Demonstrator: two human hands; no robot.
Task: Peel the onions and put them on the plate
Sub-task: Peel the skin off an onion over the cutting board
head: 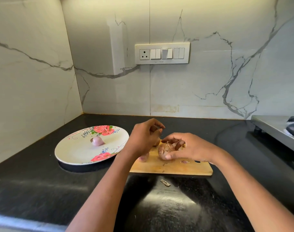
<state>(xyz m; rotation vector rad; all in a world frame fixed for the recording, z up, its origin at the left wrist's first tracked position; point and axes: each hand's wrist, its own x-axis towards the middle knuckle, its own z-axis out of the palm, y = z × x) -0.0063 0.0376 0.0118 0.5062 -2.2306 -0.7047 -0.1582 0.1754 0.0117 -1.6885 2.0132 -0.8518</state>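
**Onion two in hand, skin still on**

Fingers of your right hand (pixel 188 149) are curled round an unpeeled onion (pixel 166 150), thumb low on its near side, fingertips over the top by the root tuft. The onion sits on the wooden board (pixel 173 168) at centre frame. Your left hand (pixel 145 138), just left of it, has fingers bent and drawn together, apparently pinching something thin and dark near the fingertips; whether that is a blade or a strip of skin cannot be told.

One peeled onion (pixel 97 141) lies on the flowered plate (pixel 72 153) at centre left. Another small pinkish onion (pixel 143 158) rests on the board's left edge, partly hidden under the left wrist. Skin scraps: one on the board (pixel 184 162), one on the black counter (pixel 165 183) below it.

Handling, as judged: the onion is light, firm and round, so it will roll if released. Dry outer skin is brittle and tears in flakes; the layer beneath is likely slick. Hold the body at its widest part and start the peel at the root or tip end, where skin lifts loose.
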